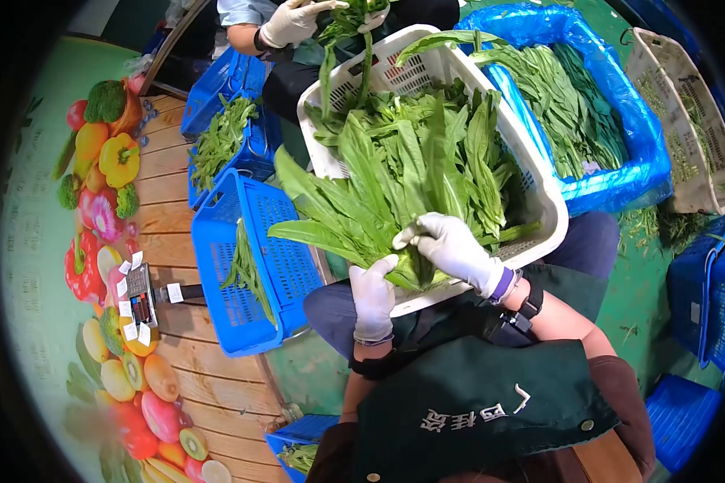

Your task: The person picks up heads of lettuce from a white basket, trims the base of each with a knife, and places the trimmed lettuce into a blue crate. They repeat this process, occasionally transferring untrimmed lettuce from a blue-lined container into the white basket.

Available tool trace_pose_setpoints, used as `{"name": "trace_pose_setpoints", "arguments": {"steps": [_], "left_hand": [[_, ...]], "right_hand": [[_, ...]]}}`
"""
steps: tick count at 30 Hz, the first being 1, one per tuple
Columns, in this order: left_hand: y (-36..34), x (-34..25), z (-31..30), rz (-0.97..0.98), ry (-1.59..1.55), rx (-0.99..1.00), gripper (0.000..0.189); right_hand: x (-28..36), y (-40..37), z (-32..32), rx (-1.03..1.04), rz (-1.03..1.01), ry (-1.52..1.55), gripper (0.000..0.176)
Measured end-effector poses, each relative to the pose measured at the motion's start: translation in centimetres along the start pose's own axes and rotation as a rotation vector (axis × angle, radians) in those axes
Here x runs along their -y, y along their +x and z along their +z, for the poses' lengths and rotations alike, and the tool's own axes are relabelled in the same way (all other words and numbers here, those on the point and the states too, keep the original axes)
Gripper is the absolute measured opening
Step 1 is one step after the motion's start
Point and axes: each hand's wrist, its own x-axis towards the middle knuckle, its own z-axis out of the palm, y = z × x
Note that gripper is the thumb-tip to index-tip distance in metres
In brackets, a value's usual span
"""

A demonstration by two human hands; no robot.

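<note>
Both my hands wear white gloves and are at the near end of a white perforated crate (pixel 549 211) full of long green leafy stalks (pixel 479 153). A spread bunch of leaves (pixel 370 181) fans out away from me. My left hand (pixel 373 296) is closed on the base of this bunch at its left side. My right hand (pixel 451 248) has its fingers bent and pressed against the base of the same bunch, just right of my left hand. The palms and some fingertips are hidden by the gloves' backs and the leaves.
Across the crate, another person's gloved hand (pixel 298 22) holds greens. A blue-lined crate (pixel 660 165) of leaves stands right, a beige crate (pixel 721 189) beyond. Blue baskets (pixel 238 298) with stalks stand left, beside a wooden surface (pixel 217 394) and a device with paper tags (pixel 141 298).
</note>
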Motion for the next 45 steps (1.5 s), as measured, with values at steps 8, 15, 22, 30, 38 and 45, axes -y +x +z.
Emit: {"name": "trace_pose_setpoints", "arguments": {"steps": [8,15,22,30,38,45], "left_hand": [[-0.8,-1.9,1.6,-0.089,-0.074,0.081,0.034],[-1.2,-1.6,2.8,0.029,-0.126,0.098,0.034],[-0.3,-0.2,0.6,0.058,0.087,0.127,0.037],[-0.5,-2.8,2.2,0.003,0.097,-0.015,0.026],[-0.6,-2.2,1.1,0.032,0.149,0.028,0.033],[-1.4,-3.3,2.9,0.033,-0.096,0.127,0.044]], "right_hand": [[-1.1,-0.1,1.0,-0.027,0.044,-0.327,0.019],[-0.8,0.0,1.4,-0.002,-0.04,-0.498,0.02],[-1.1,-1.1,1.3,-0.176,-0.266,-0.445,0.014],[-0.8,-1.1,0.6,-0.071,-0.176,-0.569,0.014],[5.3,-1.4,-2.1,0.142,0.385,0.324,0.018],[-0.4,-0.5,1.4,-0.155,-0.131,-0.238,0.015]]}}
